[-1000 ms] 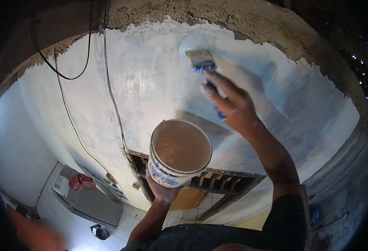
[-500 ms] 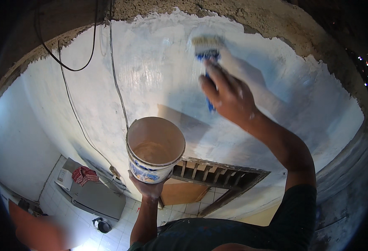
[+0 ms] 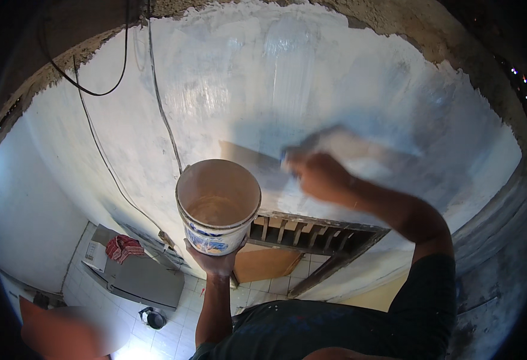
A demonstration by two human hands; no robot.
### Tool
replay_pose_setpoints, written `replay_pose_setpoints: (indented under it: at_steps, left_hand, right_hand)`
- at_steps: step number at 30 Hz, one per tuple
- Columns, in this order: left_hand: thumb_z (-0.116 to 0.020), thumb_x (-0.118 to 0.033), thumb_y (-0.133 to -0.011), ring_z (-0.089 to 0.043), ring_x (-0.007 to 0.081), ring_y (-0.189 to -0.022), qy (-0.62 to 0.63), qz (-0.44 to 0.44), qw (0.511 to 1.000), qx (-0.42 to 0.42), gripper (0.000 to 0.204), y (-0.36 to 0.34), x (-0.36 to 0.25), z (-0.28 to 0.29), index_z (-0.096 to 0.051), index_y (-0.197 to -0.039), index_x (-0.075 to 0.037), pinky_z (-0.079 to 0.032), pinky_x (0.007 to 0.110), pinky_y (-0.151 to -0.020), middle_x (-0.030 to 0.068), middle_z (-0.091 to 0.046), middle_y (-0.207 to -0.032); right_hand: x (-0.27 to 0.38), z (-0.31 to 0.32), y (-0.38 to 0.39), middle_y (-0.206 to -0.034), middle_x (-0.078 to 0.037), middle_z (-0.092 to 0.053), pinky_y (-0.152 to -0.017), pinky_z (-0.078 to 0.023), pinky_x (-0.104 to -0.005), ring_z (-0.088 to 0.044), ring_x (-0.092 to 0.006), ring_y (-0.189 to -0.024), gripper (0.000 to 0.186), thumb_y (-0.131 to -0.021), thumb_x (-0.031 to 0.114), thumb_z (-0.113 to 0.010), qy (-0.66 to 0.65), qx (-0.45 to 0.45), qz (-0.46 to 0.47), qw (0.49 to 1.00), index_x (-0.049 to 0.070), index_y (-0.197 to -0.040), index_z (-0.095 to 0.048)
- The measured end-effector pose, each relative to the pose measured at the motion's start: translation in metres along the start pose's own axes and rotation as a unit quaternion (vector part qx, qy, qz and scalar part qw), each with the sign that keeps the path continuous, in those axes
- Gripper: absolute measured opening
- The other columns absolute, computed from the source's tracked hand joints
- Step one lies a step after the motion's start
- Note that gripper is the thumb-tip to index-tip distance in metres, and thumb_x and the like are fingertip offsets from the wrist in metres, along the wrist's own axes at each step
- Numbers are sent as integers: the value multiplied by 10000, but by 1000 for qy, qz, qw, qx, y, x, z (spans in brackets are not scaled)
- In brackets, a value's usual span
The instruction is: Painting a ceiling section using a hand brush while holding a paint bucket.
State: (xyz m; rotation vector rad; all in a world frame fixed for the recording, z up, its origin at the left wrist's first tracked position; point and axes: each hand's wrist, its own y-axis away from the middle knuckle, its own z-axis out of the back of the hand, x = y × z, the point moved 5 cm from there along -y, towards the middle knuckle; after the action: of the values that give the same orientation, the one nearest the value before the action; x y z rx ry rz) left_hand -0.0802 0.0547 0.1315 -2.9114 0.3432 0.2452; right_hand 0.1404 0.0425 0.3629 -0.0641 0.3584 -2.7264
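Note:
My left hand (image 3: 215, 264) supports a white plastic paint bucket (image 3: 217, 239) with blue markings from beneath, its fingers round the base. The bucket is tilted so that its inside shows, with a pale coating on the bottom and walls. My right hand (image 3: 323, 177) is closed round a paintbrush (image 3: 285, 158), close to the whitewashed wall (image 3: 335, 72), to the right of the bucket's rim. Motion smears this hand, and only a bit of the blue brush shows; the bristles cannot be made out. A wet, shiny vertical streak runs down the wall above the hand.
Black cables (image 3: 159, 99) hang down the wall at the left. Below is a slatted wooden vent frame (image 3: 311, 235) over a brown panel (image 3: 268, 264). On the tiled floor stand a grey fridge (image 3: 149, 282) with a red cloth (image 3: 124, 248) and a black pan (image 3: 154, 318). A person's shoulder (image 3: 53, 333) shows lower left.
My right hand has swept the brush down the wall from near its top edge to about the height of the bucket's rim. The bucket has shifted only slightly.

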Motion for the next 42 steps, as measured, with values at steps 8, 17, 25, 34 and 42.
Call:
replay_pose_setpoints:
  at_steps: [8, 17, 25, 34, 42]
  left_hand:
    - [-282, -712, -895, -305, 439, -1443, 26, 22, 999, -21, 849, -2, 11, 1, -287, -1559, -182, -324, 702, -1079, 183, -263, -1596]
    - [-309, -756, -882, -293, 433, -1450, 10, 13, 999, -52, 885, 1, 5, 9, -238, -1575, -209, -318, 717, -1077, 167, -243, -1611]
    - [-301, -738, -893, -306, 438, -1444, -2, -11, 1000, 26, 863, -9, -4, 4, -247, -1573, -209, -336, 709, -1055, 167, -256, -1606]
    - [-297, -717, -906, -336, 446, -1423, 306, 7, 950, 63, 813, -10, -14, -19, -314, -1549, -220, -367, 730, -1015, 143, -313, -1586]
    - [-948, -181, -568, -545, 261, -1231, -22, -93, 995, -42, 1162, 7, -37, -42, -176, -1431, -85, -467, 453, -1063, 156, -443, -1414]
  right_hand:
    - [13, 141, 10, -1229, -169, -660, -889, -589, -382, -708, -302, -1002, 287, -830, -6, -616, 269, -399, 159, 862, 38, -1109, -668]
    - [4, -79, 48, -1214, -336, -609, -821, -619, -376, -661, -413, -1124, 252, -823, 68, -640, 444, -103, 191, 869, -53, -1044, -650]
    - [22, 77, 8, -1238, -141, -638, -813, -594, -403, -686, -314, -1021, 333, -802, 18, -637, 144, -235, 185, 943, 52, -1132, -669]
    - [9, 34, -35, -1184, -231, -647, -839, -606, -424, -691, -362, -1035, 213, -842, 81, -646, 552, -288, 178, 762, -17, -1029, -666]
    - [31, -29, -14, -1118, -233, -622, -802, -589, -458, -665, -377, -1024, 197, -839, 84, -626, 105, 18, 191, 976, -13, -1010, -633]
